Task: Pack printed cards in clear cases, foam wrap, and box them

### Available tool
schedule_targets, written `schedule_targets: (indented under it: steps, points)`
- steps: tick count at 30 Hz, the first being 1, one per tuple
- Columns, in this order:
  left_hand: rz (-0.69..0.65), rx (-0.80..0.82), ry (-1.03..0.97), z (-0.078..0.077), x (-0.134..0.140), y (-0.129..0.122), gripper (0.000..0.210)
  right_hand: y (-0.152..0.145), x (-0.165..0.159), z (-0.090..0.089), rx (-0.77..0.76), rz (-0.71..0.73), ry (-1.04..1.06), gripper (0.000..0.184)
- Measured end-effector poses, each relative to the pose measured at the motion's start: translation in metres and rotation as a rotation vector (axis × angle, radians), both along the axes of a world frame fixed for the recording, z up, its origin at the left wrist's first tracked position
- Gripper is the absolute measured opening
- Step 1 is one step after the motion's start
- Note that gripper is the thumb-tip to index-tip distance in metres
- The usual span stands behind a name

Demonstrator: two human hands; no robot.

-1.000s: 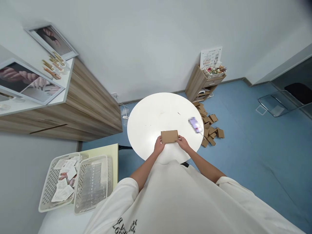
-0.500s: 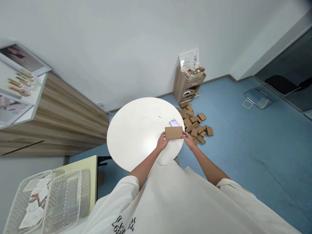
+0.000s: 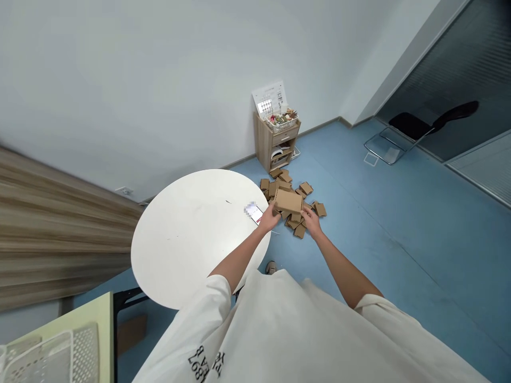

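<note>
Between my two hands is a small brown cardboard box (image 3: 288, 201), held level beyond the right edge of the round white table (image 3: 187, 234). My left hand (image 3: 270, 217) grips its left end, fingers closed on the side. At the right end, my right hand (image 3: 312, 221) is closed on the near corner. Beneath and behind the held box, a heap of similar cardboard boxes (image 3: 300, 231) lies on the blue floor. A phone (image 3: 254, 213) rests on the table near my left hand, its picture partly blurred.
Behind the heap stands a small wooden cabinet (image 3: 265, 141) with a basket of dried flowers (image 3: 281, 119) on top. A black chair (image 3: 411, 126) is at the far right. White perforated baskets (image 3: 85, 354) sit on a pale yellow table (image 3: 104, 314) at lower left.
My view has turned to the right. Both hands have carried the cardboard box from above the white table to over the heap on the floor.
</note>
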State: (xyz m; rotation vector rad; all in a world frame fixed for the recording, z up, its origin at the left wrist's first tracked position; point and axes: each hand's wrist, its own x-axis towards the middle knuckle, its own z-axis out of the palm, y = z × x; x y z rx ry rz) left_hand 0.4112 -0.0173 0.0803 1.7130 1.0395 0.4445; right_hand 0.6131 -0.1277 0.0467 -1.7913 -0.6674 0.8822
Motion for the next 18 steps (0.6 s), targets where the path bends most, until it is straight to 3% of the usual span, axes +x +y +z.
schedule_targets:
  steps: [5, 11, 18]
  points:
    - [0.004, 0.074, 0.014, -0.004, 0.021, 0.013, 0.073, 0.012, 0.01, 0.002, -0.016, 0.077, 0.063, 0.068]
    - [0.102, 0.003, 0.043, -0.025, -0.009, -0.002, 0.073, 0.009, -0.008, -0.011, -0.094, 0.15, 0.081, 0.055]
    - [0.224, -0.008, -0.001, -0.03, -0.044, -0.008, 0.073, 0.011, -0.038, -0.018, -0.115, 0.245, 0.151, 0.056]
